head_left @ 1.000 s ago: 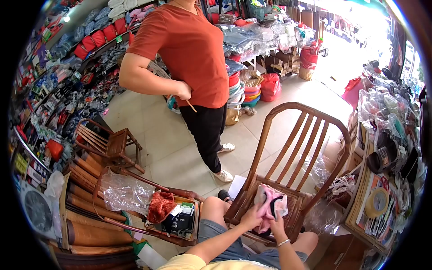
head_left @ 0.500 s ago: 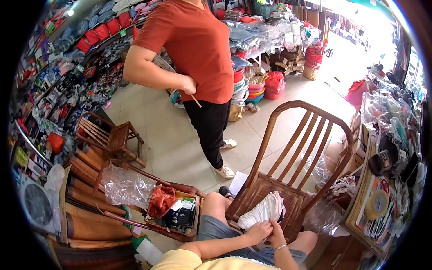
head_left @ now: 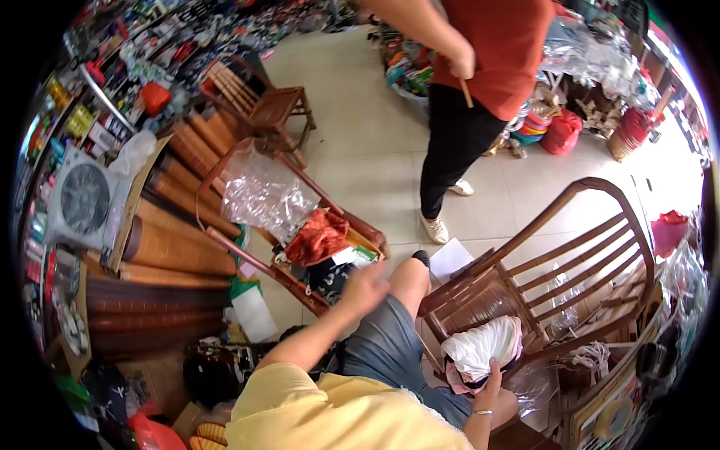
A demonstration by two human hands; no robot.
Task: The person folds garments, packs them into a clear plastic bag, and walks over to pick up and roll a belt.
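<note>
My right hand (head_left: 491,381) is closed on the near side of a white, pleated-looking cloth bundle (head_left: 481,348), which has pink and dark fabric along its lower edge. The bundle rests at the front of a brown bamboo chair (head_left: 469,300), close to my knee. Over my left thigh, my left hand (head_left: 366,289) is smeared by motion, so its fingers cannot be made out clearly. It is nearest a second bamboo chair (head_left: 358,226) holding a rust-red cloth (head_left: 318,237), black fabric with white print (head_left: 330,279) and clear plastic wrapping (head_left: 266,186).
A person in a red shirt (head_left: 502,52) stands ahead, a thin stick in one hand. Rolled bamboo mats (head_left: 180,251) and a box fan (head_left: 82,196) are at left. A small chair (head_left: 279,109) stands farther back. At right is a goods-laden table with a tape roll (head_left: 613,418).
My left hand has let go of the white bundle and moved left toward the second chair. My right hand stays on the bundle. The view has swung left and down.
</note>
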